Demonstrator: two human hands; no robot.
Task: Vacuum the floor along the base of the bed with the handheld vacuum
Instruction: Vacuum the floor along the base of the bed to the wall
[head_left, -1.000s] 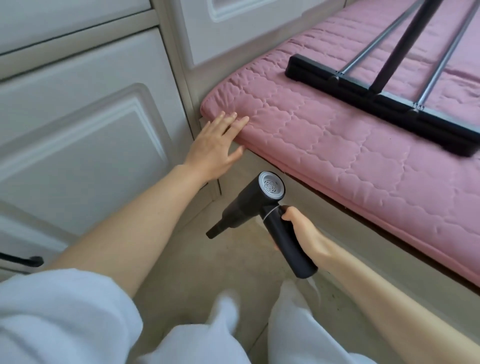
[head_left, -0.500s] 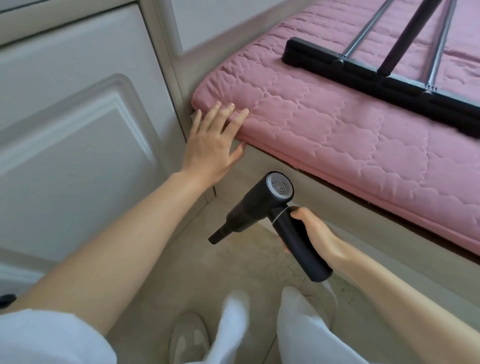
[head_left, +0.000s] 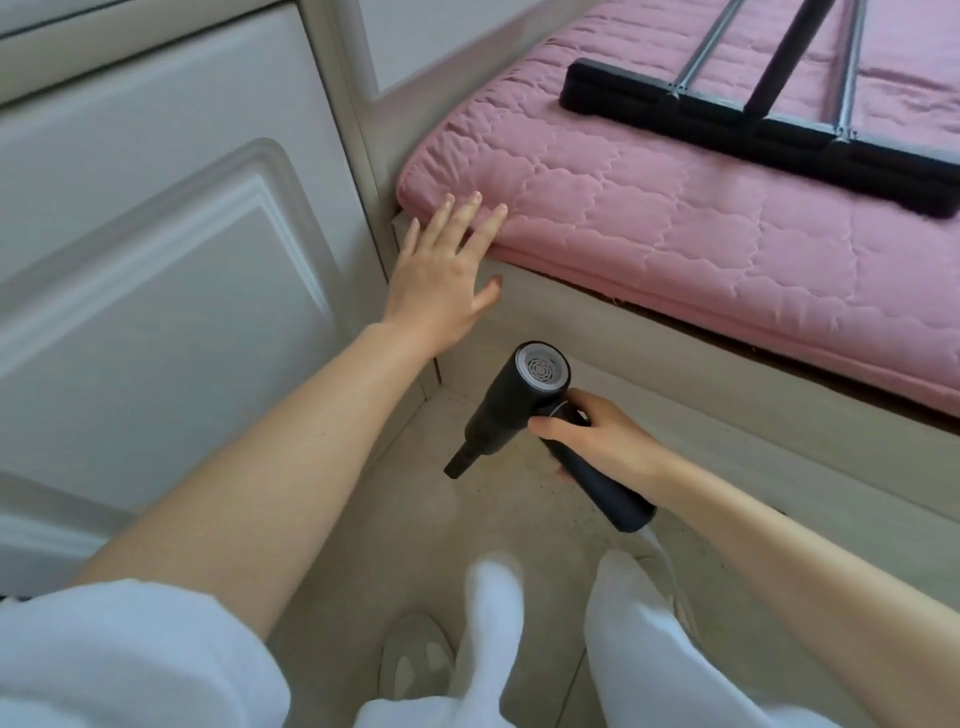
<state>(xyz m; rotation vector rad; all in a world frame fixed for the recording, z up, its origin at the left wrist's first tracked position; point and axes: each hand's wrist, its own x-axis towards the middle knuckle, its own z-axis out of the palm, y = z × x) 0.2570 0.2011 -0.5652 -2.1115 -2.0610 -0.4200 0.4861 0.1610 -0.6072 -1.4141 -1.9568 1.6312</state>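
- While the right hand (head_left: 597, 441) has its fingers (head_left: 550, 427) wrapped round the grip of the handheld vacuum (head_left: 511, 402), the nozzle points down and to the left, hanging just above the floor (head_left: 415, 519) near the corner where the bed base (head_left: 649, 358) meets the wardrobe door (head_left: 156, 312).
- The left hand (head_left: 441, 280) lies flat and relaxed, its fingertips resting on the edge of the pink mattress (head_left: 675, 218); it holds nothing and seems to serve as a brace.
- To do this step well, I would tip the nozzle lower until it nearly brushes the floor, start tight in the corner, then draw it slowly to the right along the foot of the bed base.
- Keeping the nozzle close to the seam between base and floor matters most, since dust is likely to gather there; dark specks do show on the floor beside the base, under the right forearm.
- The feet stand in the path: a slipper (head_left: 415, 660) and white trouser legs (head_left: 623, 623) sit close to the base, so they will likely need to step back as the sweep goes on.
- The floor looks pale, smooth and hard, so the nozzle should glide easily.
- Space is narrow, with white panelled doors on the left and the bed on the right.
- On the mattress lies a black floor wiper (head_left: 753, 130) with metal rods, well apart from the work.
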